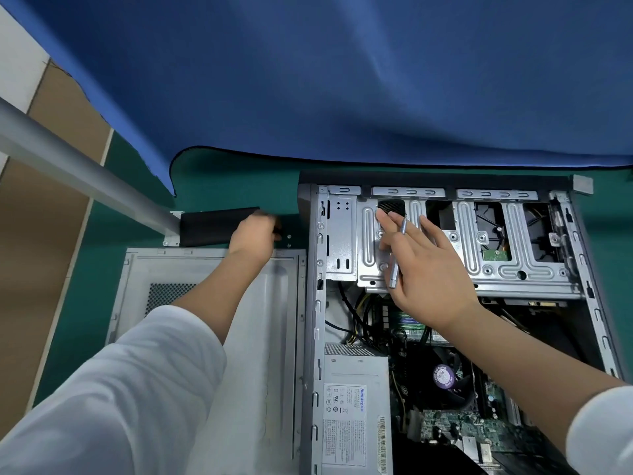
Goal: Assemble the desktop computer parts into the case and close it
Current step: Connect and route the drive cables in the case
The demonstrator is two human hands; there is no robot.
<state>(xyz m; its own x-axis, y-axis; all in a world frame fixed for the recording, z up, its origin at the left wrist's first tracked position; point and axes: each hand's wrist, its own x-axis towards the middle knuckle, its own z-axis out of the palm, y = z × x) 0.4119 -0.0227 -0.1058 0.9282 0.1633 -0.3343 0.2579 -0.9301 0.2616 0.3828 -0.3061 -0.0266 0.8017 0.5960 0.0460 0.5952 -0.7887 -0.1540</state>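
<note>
The open computer case (597,303) lies on its side on the green table. Its silver drive cage (486,241) spans the top, above the motherboard (455,430) and the grey power supply (356,406). My right hand (424,265) rests flat on the cage's left part, fingers straight, with a thin silver screwdriver (397,255) tucked between its fingers. My left hand (253,238) reaches left of the case, fingers curled down at a black box-shaped part (212,226) beside a few small screws (289,241). What the fingers hold is hidden.
The grey side panel (274,303) lies flat to the left of the case, under my left forearm. A blue cloth (342,80) covers the far table. A grey metal pole (78,169) slants in from the left to a bracket by the black part.
</note>
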